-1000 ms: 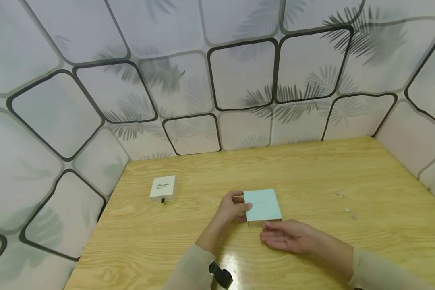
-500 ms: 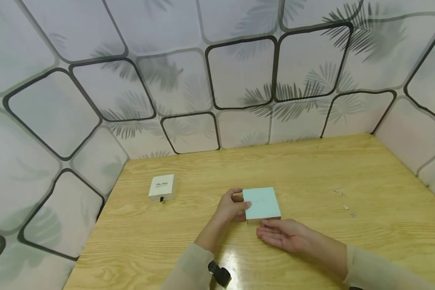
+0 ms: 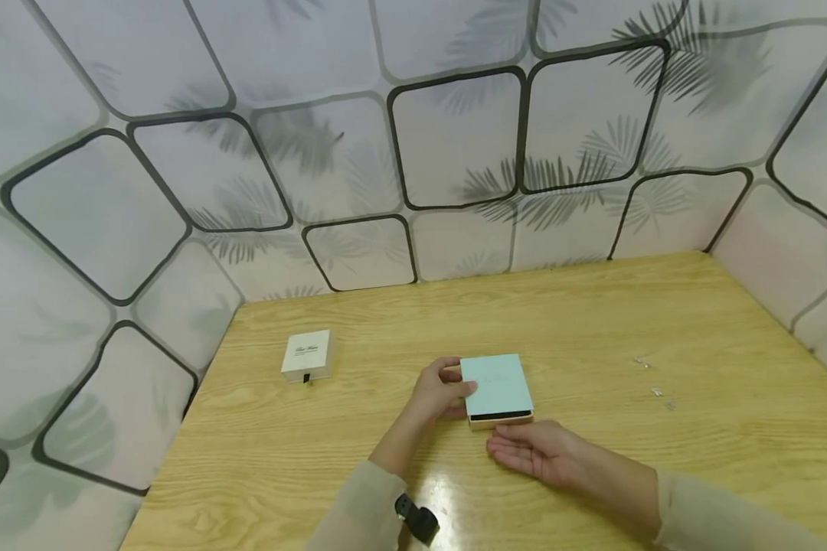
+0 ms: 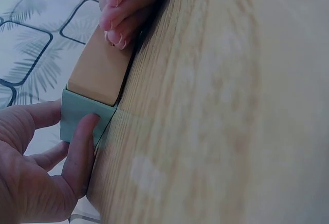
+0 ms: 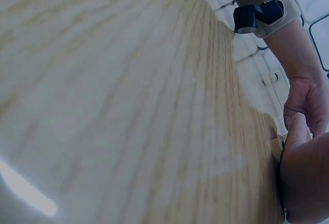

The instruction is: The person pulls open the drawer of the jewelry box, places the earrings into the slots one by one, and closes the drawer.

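Note:
A flat drawer-style gift box with a pale blue sleeve (image 3: 501,384) lies on the table in front of me. My left hand (image 3: 436,392) grips the sleeve from its left side, thumb on top in the head view. From the sleeve's near end the tan drawer (image 3: 484,424) sticks out a little, showing a dark strip inside. At that end my right hand (image 3: 543,451) pinches the drawer's front with thumb and fingertips; what exactly lies between them is hidden. In the left wrist view the drawer's tan side (image 4: 97,67) reaches well out of the sleeve (image 4: 77,116).
A smaller white box (image 3: 307,354) with dark lettering and a black pull tab stands at the left. Several tiny shiny pieces (image 3: 657,392) lie on the wooden table (image 3: 565,321) to the right. A patterned fabric wall (image 3: 462,245) encloses the back and sides.
The drawer has slid out of the sleeve toward me, and a dark gap now shows at the sleeve's near end. My right hand has shifted slightly left; my left hand keeps its grip.

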{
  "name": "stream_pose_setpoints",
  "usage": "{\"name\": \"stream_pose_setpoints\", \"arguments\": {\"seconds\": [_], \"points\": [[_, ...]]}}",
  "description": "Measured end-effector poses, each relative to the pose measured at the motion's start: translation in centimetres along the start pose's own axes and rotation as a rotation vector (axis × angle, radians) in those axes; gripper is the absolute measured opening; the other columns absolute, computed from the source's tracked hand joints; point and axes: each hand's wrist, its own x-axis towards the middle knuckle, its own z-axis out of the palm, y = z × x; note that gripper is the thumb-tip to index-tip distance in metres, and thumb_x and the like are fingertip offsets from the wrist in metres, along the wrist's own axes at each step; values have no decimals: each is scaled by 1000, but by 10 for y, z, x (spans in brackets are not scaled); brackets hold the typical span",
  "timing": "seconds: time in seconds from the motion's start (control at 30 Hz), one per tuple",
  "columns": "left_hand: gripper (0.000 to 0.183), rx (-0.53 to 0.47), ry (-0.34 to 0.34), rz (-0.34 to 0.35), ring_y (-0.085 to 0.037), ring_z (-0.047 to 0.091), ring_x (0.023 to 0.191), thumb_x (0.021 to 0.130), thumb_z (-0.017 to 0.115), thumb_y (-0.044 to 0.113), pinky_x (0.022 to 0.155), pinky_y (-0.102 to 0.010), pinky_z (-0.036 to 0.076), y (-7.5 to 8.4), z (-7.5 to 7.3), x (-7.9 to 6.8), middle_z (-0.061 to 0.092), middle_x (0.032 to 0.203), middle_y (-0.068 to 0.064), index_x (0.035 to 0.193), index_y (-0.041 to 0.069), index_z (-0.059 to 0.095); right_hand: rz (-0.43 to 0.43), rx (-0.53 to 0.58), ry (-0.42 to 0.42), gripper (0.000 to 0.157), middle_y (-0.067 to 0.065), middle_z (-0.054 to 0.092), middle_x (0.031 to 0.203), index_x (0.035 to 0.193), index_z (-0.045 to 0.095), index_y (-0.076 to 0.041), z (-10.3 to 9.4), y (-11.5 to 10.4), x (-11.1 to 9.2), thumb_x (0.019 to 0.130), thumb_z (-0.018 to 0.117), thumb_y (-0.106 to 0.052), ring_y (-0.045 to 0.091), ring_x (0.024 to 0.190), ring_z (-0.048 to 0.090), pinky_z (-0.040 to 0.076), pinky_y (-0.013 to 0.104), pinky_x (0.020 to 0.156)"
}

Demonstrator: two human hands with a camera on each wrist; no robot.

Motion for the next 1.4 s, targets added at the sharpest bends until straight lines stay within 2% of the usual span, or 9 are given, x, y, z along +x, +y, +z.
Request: {"name": "stream_pose_setpoints", "arguments": {"seconds": [0.37,0.67,0.93,1.4], "points": [[58,0,2,-7,-26,62,91,84,70,3,70,-42,59,0,0,4,52,115,-18,136,2,44,13,-48,11,23,15,70,89,112,52,10,1,5,-7,94,55,-5,24,88,69,54,35,89],[59,-1,-4,6,-26,62,90,83,70,2,69,-42,59,0,0,2,52,115,-18,136,1,44,61,-75,0,17,14,71,93,106,59,5,-2,11,-13,94,56,-8,22,91,69,54,34,89],[58,11,-1,10,-27,62,90,83,70,3,68,-42,59,-2,-1,1,52,116,-19,135,1,44,29,-88,18,20,13,71,91,108,57,8,-1,21,-17,95,55,-7,21,89,69,55,35,87],[58,-2,5,14,-26,63,89,83,70,3,67,-43,59,-5,-1,2,52,117,-20,135,1,44,-4,-108,11,11,11,71,88,100,61,3,0,27,-22,94,57,-6,19,86,69,57,33,83]]}}
